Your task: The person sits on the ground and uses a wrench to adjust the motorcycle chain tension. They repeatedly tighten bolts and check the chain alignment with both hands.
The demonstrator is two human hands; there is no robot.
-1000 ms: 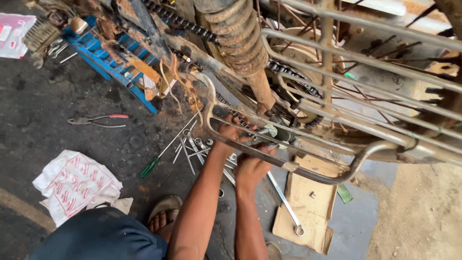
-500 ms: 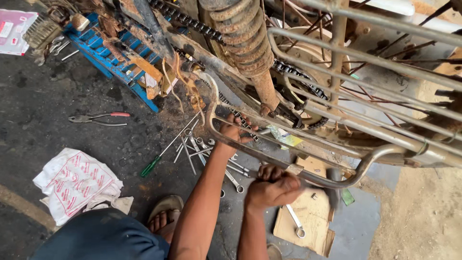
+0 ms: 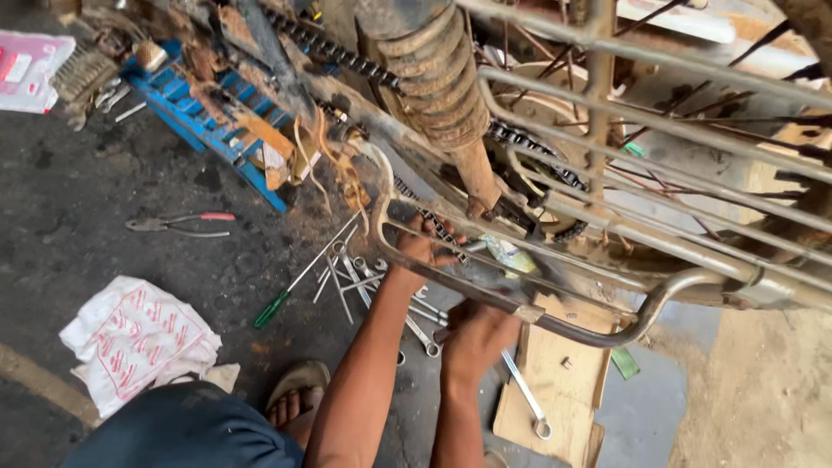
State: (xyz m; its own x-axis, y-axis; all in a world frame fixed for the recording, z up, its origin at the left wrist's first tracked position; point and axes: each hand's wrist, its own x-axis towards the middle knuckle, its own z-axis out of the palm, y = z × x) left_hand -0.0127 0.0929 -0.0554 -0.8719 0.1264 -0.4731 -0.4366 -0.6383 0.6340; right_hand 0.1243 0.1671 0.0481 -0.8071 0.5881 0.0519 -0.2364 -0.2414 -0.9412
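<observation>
The left hand (image 3: 425,247) has its fingers closed around the bent metal guard bar (image 3: 485,295) of a rusty motorbike. The right hand (image 3: 477,334) grips the same bar lower down. Beneath lies a dark, oil-stained concrete floor (image 3: 104,199) strewn with wrenches (image 3: 355,277), pliers (image 3: 178,224), a green-handled screwdriver (image 3: 276,308), a crumpled bag (image 3: 134,338) and cardboard (image 3: 555,390).

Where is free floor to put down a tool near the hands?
Bare dark floor lies between the red-handled pliers, the white printed cloth and the green-handled screwdriver. It is crowded with loose steel wrenches under the left hand; right hand is beside the cardboard piece.
</observation>
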